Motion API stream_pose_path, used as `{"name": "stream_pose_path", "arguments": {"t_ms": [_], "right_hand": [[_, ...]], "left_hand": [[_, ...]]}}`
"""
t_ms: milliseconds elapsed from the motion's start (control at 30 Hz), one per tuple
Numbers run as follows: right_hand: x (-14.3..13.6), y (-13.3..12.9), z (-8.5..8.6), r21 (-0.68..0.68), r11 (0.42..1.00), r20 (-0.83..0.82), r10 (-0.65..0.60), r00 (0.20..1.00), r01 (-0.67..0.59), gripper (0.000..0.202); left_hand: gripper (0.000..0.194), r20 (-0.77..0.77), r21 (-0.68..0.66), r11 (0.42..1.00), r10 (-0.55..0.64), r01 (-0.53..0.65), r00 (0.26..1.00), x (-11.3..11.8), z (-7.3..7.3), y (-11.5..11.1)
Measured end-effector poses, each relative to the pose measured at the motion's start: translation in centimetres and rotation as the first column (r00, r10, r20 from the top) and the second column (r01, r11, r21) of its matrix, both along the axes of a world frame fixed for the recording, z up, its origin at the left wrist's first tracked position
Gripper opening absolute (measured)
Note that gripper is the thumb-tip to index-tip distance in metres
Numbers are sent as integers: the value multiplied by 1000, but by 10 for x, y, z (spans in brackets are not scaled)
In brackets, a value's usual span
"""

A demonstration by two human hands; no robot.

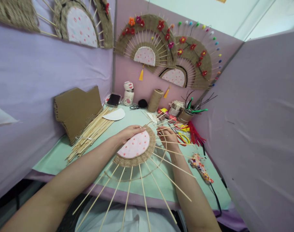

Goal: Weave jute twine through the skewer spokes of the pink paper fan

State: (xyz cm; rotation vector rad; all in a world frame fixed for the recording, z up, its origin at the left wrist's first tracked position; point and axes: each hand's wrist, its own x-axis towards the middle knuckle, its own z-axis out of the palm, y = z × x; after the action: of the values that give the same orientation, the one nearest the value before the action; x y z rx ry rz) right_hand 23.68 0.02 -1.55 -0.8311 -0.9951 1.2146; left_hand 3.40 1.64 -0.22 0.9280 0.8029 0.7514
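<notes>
I have the left hand's [131, 132] grip closed on the upper edge of a half-round woven fan [136, 145], held over the mint-green bench [55, 158], its bare sticks [144, 193] spreading outward. The right hand's [169, 137] fingertips, drawn together among the sticks, pinch looping twine [121, 181].

no legible text, labels, numbers, signs

The stick bundle [90, 135] lies left of the fan [136, 144], twine spool [155, 100] behind.
</notes>
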Motion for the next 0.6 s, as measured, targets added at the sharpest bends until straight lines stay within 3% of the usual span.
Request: {"name": "stream_pose_path", "arguments": {"t_ms": [333,600], "right_hand": [[-1,-2,5,-39,999,-1,5,1000,-5,11],[1,2,0,-39,993,61,-110,992,112,17]], "left_hand": [[35,3,-12,1000,4,-4,1000,0,4,-3],[34,22,-8,1000,-13,13,1000,0,3,-3]]}}
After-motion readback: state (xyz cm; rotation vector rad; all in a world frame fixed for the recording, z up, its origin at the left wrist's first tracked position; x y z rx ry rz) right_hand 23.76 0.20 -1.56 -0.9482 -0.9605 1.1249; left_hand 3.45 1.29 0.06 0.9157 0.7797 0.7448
